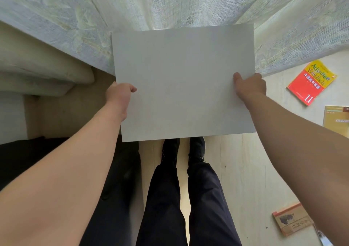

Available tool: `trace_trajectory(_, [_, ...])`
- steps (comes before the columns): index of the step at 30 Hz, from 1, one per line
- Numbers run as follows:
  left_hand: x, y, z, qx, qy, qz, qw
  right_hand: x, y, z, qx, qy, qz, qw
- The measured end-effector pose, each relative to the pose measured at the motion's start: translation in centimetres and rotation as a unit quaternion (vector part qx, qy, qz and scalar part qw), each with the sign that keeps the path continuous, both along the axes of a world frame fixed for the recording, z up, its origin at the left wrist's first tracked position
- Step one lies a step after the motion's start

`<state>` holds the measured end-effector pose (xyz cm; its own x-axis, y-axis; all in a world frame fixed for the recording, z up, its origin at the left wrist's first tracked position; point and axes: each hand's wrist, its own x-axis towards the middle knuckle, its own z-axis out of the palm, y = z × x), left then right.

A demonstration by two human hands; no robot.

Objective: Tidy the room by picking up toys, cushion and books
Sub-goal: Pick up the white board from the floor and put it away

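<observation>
The left hand [119,94] grips the 9 o'clock edge of a flat white board [183,81] and the right hand [249,85] grips its 3 o'clock edge. Thumbs are on top, fingers hidden beneath. 3 books lie on the floor [245,170]: a red book [311,82] at 3 o'clock from the board, a yellow book [336,119] nearer 4, and a brown book [290,221] at 5.

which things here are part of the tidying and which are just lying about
Job: large flat white rectangular board, gripped by left hand and right hand; red and yellow paperback book, mustard-yellow book and brown and orange book, all on the pale wooden floor.
Just there: pale patterned curtain; black shoes.
</observation>
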<state>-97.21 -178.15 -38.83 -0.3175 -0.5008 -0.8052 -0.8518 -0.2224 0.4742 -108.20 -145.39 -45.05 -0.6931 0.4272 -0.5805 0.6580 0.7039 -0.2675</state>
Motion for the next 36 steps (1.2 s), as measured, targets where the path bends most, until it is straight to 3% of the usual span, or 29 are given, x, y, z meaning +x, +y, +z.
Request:
trace_trajectory(6, [-0.9,0.5,1.2,-0.025,-0.057,-0.032,0.998,0.4,-0.6,2.5,0.017,-0.078,0.051,0.996])
trace_trajectory(9, [-1.0,1.7,4.1,-0.041,-0.078,-0.054,0.995,1.8,-0.9,6.5,-0.016,-0.115,0.071,0.991])
trace_trajectory(14, [1.1,5.1,12.0,0.031,-0.065,-0.083,0.994,6.6,-0.9,16.0,-0.098,-0.097,0.068,0.988])
trace_trajectory(19, [1.4,9.4,21.7,0.097,-0.026,-0.114,0.988,10.5,0.3,27.1,-0.179,-0.023,0.002,0.984])
trace_trajectory(23, [1.5,12.4,27.1,0.242,-0.046,-0.085,0.965,13.4,2.3,33.3,-0.217,-0.007,-0.078,0.973])
trace_trajectory(29, [0.8,19.9,32.2,0.218,0.008,-0.155,0.963,18.4,7.1,39.0,-0.249,0.049,-0.225,0.941])
trace_trajectory(36, [4.4,30.2,36.6,0.212,0.044,-0.243,0.946,26.6,14.6,44.7,-0.254,0.157,-0.262,0.918])
